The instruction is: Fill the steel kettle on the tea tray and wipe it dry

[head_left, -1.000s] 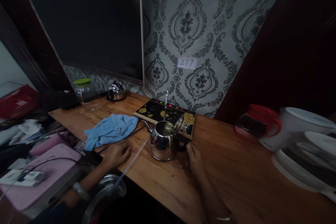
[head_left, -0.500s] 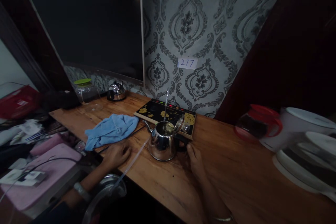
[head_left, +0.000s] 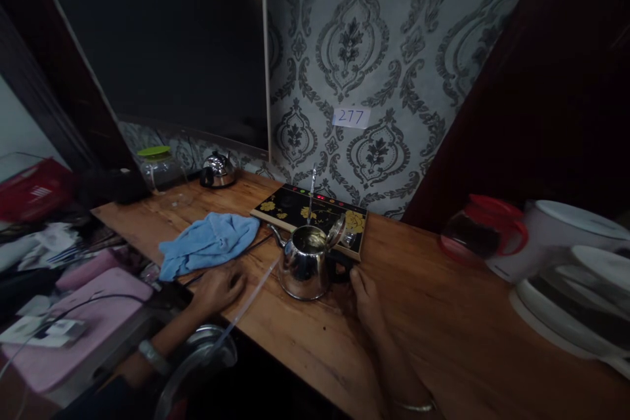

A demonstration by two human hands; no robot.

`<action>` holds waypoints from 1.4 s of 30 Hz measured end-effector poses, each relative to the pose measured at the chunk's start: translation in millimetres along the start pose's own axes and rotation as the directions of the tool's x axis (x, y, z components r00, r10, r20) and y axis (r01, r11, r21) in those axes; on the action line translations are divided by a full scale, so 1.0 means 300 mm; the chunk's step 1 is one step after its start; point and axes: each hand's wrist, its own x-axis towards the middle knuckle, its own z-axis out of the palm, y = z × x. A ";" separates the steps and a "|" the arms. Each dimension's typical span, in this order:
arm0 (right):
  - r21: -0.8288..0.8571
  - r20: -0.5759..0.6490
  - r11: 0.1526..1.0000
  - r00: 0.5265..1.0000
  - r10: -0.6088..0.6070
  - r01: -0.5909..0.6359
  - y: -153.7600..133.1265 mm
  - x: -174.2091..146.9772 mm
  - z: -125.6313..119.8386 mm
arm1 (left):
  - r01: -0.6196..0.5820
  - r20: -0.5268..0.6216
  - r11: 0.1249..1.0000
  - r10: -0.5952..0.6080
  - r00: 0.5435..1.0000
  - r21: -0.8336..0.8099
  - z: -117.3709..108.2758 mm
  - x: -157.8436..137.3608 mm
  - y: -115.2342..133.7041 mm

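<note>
A shiny steel kettle (head_left: 304, 272) stands upright on the wooden table, its lid (head_left: 336, 231) tilted up and its black handle (head_left: 339, 269) pointing right. A thin metal spout (head_left: 312, 193) rises behind its open mouth. My right hand (head_left: 365, 298) rests on the table beside the handle, fingertips close to or touching its end; its fingers are loosely bent and not visibly wrapped round it. Near the table's front edge lies my left hand (head_left: 221, 285), fingers curled in with nothing seen in them. It is nearest to a blue cloth (head_left: 211, 243) and a clear tube (head_left: 256, 292).
Behind the kettle lies a black, gold-flowered hot plate (head_left: 290, 203) with red lights. A glass jug with green lid (head_left: 165, 174) and a small kettle (head_left: 218, 170) stand back left. At right are a red-lidded jug (head_left: 485, 230) and white appliances (head_left: 575, 230). A steel pot (head_left: 211, 344) sits below the edge.
The red light on the hot plate looks wider now. Both hands and the kettle have stayed in place; the view has shifted very slightly.
</note>
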 end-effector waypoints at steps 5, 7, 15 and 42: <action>0.030 0.022 0.999 0.999 0.036 -0.037 -0.016 0.003 -0.003 | 0.012 -0.001 1.000 -0.012 1.000 0.003 -0.002 -0.001 0.000; 0.025 -0.007 0.999 0.999 0.043 -0.043 -0.018 0.006 -0.008 | 0.005 0.001 1.000 -0.005 1.000 -0.002 -0.003 -0.001 0.001; 0.046 -0.130 0.992 0.984 0.119 -0.114 -0.018 0.029 -0.043 | 0.011 -0.012 0.999 -0.012 1.000 -0.034 0.000 -0.001 -0.001; -0.068 -0.112 0.998 0.993 -0.023 0.016 0.106 0.073 -0.050 | 0.022 -0.010 0.997 -0.022 1.000 -0.069 -0.011 0.010 -0.002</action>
